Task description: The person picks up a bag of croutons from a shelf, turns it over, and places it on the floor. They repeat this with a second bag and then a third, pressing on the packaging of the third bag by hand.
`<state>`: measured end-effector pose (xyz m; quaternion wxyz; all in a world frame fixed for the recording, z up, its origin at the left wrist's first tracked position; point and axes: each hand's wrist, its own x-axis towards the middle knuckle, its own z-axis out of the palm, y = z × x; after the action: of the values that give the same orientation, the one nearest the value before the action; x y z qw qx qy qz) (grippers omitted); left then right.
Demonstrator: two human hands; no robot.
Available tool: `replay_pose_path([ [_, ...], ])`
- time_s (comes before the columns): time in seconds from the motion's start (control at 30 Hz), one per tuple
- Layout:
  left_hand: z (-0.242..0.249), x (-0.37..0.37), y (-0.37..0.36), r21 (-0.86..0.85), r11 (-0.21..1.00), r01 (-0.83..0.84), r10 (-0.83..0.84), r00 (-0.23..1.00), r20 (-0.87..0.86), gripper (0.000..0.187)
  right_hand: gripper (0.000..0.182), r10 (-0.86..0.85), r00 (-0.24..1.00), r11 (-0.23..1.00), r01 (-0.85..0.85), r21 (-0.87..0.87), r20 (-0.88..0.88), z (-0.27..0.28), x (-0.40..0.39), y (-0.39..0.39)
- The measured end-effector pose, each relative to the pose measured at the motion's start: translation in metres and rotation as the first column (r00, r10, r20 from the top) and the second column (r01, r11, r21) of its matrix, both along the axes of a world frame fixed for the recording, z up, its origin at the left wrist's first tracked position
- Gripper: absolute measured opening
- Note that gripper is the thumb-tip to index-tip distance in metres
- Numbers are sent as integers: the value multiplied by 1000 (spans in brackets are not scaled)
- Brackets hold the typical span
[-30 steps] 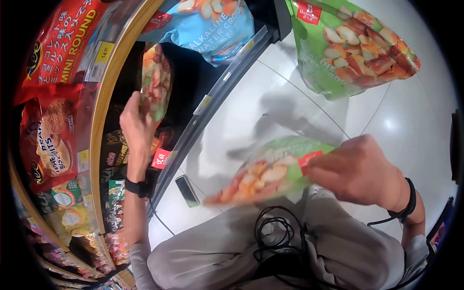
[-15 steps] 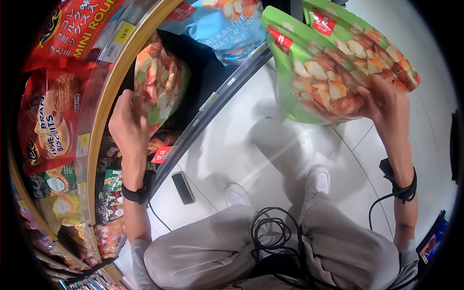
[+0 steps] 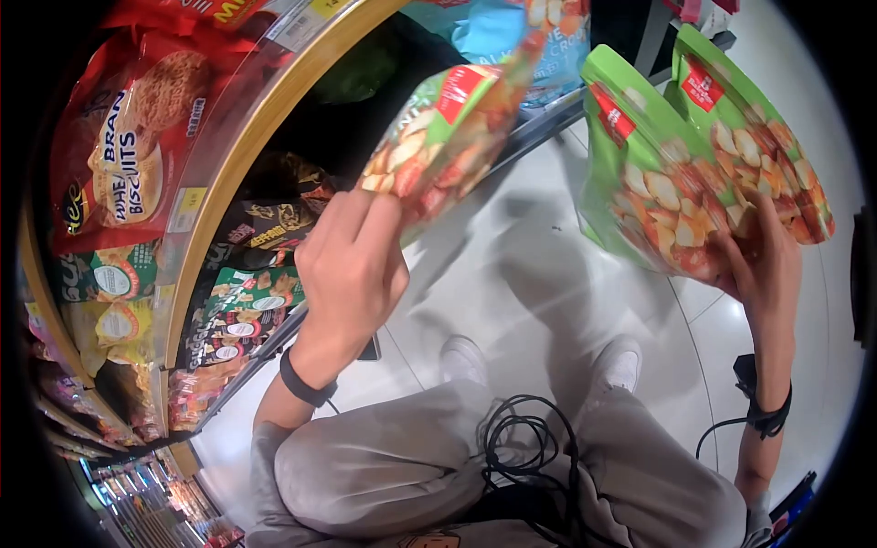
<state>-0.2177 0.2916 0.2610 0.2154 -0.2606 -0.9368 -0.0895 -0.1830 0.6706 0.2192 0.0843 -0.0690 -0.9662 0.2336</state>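
Observation:
My left hand (image 3: pixel 352 269) grips the lower end of a green and red snack bag (image 3: pixel 443 137), which tilts up to the right across the shelf's front edge. Its far end overlaps a blue bag (image 3: pixel 557 55) on the shelf. On the right, my right hand (image 3: pixel 767 256) pinches the lower part of green snack bags, a nearer one (image 3: pixel 653 183) and a farther one (image 3: pixel 744 137) partly behind it. Both hang over the floor with their tops up. The fingertips of my left hand are partly hidden by its knuckles.
Shelves on the left carry a red biscuit bag (image 3: pixel 137 128), green and black packs (image 3: pixel 247 306) and yellow packs (image 3: pixel 119 320). A black cable (image 3: pixel 525 438) lies coiled between my legs. A phone (image 3: pixel 370 350) on the floor is mostly behind my left wrist.
My left hand has moved right, bringing the bag out of the dark shelf space. My right hand and its bags have shifted slightly right and down. The view has turned somewhat.

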Motion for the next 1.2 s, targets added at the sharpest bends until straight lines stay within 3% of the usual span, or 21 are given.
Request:
replay_pose_path([
  [0.03, 4, 4, 0, -7, 1000, 5, -5, 1000, 6, 19, 56, 17, 999, 1000, -17, 6, 31, -3, 0, 4],
  [0.17, 19, 5, -14, -44, 997, -67, 65, 997, -44, 17, 61, -5, 1000, 998, 5, -66, 8, -2, 2, -3],
  [0.23, 24, 4, -17, -13, 992, -126, 125, 990, -59, 15, 60, 71, 985, 996, -79, -42, -158, -6, 2, -5],
  [0.27, 25, 4, -18, 0, 991, -133, 132, 987, -93, 18, 60, 64, 985, 997, -72, -41, -161, -5, 0, -4],
  [0.33, 30, 10, -20, 9, 994, -111, 111, 985, -131, 18, 53, 345, 856, 928, -251, 276, -384, -3, -3, -5],
  [0.4, 39, 19, -24, -28, 984, -177, 170, 973, -157, 17, 40, 493, 690, 869, -355, 346, -530, -7, 4, -11],
  [0.53, 48, 25, -37, 44, 952, -302, 304, 922, -239, 15, 21, 740, 447, 647, -676, 352, -502, -17, 29, -29],
  [0.6, 49, 22, -45, 6, 968, -250, 233, 890, -392, 11, 23, 736, 456, 615, -760, 212, -499, -27, 38, -45],
  [0.7, 43, 29, -55, 199, 972, -124, 196, 897, -397, 15, 33, 731, 514, 629, -763, 150, -449, -45, 43, -62],
  [0.77, 42, 31, -64, 184, 981, -54, 123, 915, -385, 18, 52, 595, 748, 707, -661, -252, -294, -43, 45, -75],
  [0.8, 42, 31, -72, 175, 985, 7, 57, 932, -359, 20, 52, 580, 763, 720, -644, -259, -285, -44, 44, -81],
  [0.87, 33, 33, -71, 215, 975, 47, 27, 943, -331, 20, 71, 431, 866, 677, -497, -544, -255, -50, 37, -88],
  [0.9, 30, 33, -69, 252, 965, 73, 10, 949, -314, 20, 82, 439, 863, 683, -500, -532, -249, -59, 35, -89],
  [0.93, 29, 36, -70, 336, 938, 86, -3, 971, -240, 22, 82, 431, 870, 692, -488, -532, -239, -72, 34, -89],
  [0.97, 27, 39, -81, 367, 926, 85, -7, 978, -211, 20, 86, 551, 819, 635, -536, -556, -160, -85, 32, -90],
  [1.0, 26, 41, -91, 395, 915, 84, -11, 983, -183, 20, 91, 661, 745, 571, -575, -586, -86, -94, 30, -87],
  [1.03, 26, 36, -68, 431, 902, 29, 88, 964, -249, 31, 94, 813, 579, 378, -435, -817, 68, -88, 22, -80],
  [1.17, 26, 34, -72, 550, 835, 26, 109, 971, -211, 27, 89, 754, 645, 286, -494, -821, -125, -130, 40, -92],
  [1.2, 26, 35, -83, 441, 897, -6, 121, 965, -233, 26, 84, 704, 698, 297, -456, -839, -131, -139, 44, -96],
])
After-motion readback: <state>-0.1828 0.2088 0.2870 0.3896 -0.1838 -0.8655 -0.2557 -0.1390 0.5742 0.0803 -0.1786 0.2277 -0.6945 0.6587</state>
